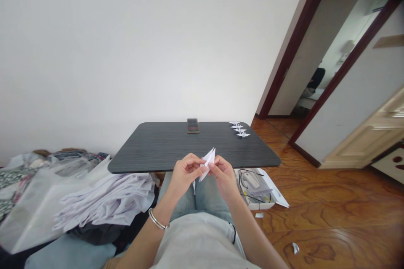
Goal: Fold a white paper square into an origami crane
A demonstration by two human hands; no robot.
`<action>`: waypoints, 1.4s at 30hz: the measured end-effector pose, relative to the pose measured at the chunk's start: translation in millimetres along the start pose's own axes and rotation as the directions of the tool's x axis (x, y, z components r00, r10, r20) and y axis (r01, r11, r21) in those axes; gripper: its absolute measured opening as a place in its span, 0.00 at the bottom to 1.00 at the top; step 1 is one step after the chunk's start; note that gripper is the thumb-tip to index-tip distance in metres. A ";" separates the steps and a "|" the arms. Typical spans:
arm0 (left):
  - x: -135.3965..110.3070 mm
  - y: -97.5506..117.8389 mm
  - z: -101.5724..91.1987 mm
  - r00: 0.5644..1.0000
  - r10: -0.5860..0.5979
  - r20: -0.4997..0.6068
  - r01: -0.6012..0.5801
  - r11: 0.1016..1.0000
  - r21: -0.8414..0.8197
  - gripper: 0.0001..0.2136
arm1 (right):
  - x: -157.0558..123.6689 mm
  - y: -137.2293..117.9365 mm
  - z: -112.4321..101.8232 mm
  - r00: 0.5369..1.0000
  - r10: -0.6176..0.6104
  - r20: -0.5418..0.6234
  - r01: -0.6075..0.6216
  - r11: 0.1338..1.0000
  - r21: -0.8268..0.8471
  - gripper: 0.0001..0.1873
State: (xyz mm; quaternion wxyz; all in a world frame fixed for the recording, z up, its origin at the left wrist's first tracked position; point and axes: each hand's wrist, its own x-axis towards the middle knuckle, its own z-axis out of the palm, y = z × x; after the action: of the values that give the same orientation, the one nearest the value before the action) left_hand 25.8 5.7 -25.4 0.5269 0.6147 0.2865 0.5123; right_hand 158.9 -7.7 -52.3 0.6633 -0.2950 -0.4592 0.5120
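A folded white paper piece (208, 159) with pointed tips is pinched between my two hands, just over the near edge of the dark table (164, 145). My left hand (188, 171) grips its left side with thumb and fingers. On the other side my right hand (223, 173) holds it, thumb against the paper. The lower part of the piece is partly covered by my fingers. Toward the table's back right stands a row of several small folded paper cranes (243, 134).
At the table's back rests a phone (192, 125), its screen blurred. Heaped clothes (107, 199) lie to the left. On the wooden floor to the right are a white box with cables (257, 205) and paper scraps (295, 248). Through the doorway, part of a person (315, 80) shows.
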 end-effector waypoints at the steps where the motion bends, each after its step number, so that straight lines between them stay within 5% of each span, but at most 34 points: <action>1: 0.5 0.2 0.3 1.000 -0.010 0.003 0.010 1.000 -0.013 0.09 | -0.2 -0.5 0.1 1.000 0.014 0.006 -0.014 1.000 0.003 0.13; 6: 0.8 -0.8 0.1 1.000 -0.007 0.015 0.007 1.000 0.001 0.10 | 1.4 1.7 -0.7 0.999 0.010 0.041 -0.010 1.000 0.006 0.11; 13: -3.2 6.3 -1.0 0.999 0.014 0.052 -0.018 0.997 0.078 0.07 | 4.4 7.5 -3.7 0.998 -0.014 -0.061 0.016 0.999 0.031 0.13; 22: -6.1 11.9 -0.2 0.985 0.001 0.173 -0.006 1.000 0.026 0.16 | 6.3 15.1 -9.6 0.996 0.067 -0.063 -0.056 0.987 0.151 0.14; 42: -6.9 13.7 -3.5 0.957 -0.022 0.288 0.028 0.999 -0.017 0.19 | 2.3 8.0 -3.2 0.991 0.136 0.003 -0.130 0.946 0.297 0.13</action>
State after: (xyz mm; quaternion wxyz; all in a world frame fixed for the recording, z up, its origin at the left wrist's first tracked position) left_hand 17.8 -3.1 -15.1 0.5759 0.6735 0.2092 0.4134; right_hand 158.6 -2.8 -59.8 0.6680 -0.2269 -0.3504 0.6161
